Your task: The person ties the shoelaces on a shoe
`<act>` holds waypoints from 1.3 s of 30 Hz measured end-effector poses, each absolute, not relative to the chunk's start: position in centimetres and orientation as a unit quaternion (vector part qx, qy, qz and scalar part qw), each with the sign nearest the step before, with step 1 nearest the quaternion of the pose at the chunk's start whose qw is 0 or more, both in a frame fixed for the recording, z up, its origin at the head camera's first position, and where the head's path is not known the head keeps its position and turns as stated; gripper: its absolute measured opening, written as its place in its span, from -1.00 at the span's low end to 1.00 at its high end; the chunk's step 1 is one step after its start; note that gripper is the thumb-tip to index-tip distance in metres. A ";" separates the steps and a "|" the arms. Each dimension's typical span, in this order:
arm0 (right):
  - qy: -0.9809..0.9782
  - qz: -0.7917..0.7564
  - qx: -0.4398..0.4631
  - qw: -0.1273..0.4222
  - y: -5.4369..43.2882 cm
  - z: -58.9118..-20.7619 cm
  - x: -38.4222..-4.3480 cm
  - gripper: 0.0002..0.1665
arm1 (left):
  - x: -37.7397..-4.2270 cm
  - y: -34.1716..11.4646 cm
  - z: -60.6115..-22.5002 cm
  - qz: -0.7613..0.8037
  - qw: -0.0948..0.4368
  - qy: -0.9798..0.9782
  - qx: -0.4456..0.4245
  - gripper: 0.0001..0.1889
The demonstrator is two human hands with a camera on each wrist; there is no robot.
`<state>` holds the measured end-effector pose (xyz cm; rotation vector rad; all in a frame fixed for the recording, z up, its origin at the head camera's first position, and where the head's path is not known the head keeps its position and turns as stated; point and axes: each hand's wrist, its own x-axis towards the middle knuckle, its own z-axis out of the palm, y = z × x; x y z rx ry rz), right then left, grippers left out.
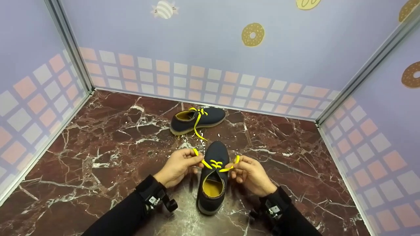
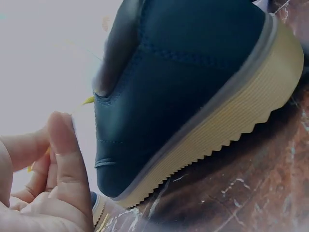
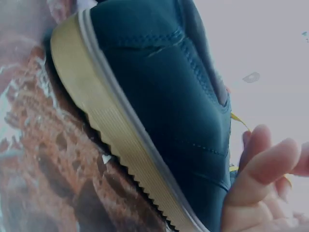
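A dark shoe (image 1: 217,151) with a tan ridged sole (image 2: 227,123) stands on the floor between my hands, toe pointing away and its yellow insole (image 1: 212,188) showing. My left hand (image 1: 178,165) pinches one end of its yellow shoelace (image 1: 206,164), a short tip sticking up above the fingers. On the other side, my right hand (image 1: 251,172) pinches the other lace end (image 1: 225,169). Both ends spread outward from the crossed lacing (image 1: 216,163). In the wrist views the lace runs from the shoe's upper (image 3: 188,125) to the fingertips.
Beyond the toe lies a second dark shoe (image 1: 210,119), pointing right, its yellow lace (image 1: 197,127) trailing to the floor. Reddish marbled floor (image 1: 124,154) spreads around, with small white scraps. Lilac wall panels (image 1: 197,42) enclose the back and both sides.
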<state>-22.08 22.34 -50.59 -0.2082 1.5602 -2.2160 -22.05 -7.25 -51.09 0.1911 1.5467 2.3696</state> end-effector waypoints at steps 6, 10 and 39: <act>0.510 -0.820 -0.095 0.241 22.7 -50.3 -22.3 -0.55 | -22.0 -6.9 -51.3 0.826 0.133 0.543 0.071 -0.89; 0.503 -0.827 -0.089 0.236 22.8 -50.1 -22.4 -0.30 | -22.0 -6.7 -51.3 0.823 0.127 0.550 0.065 -0.72; 0.562 -0.816 0.008 0.136 23.1 -50.2 -22.7 -0.84 | -21.6 -6.7 -50.6 0.841 0.136 0.521 0.052 -0.72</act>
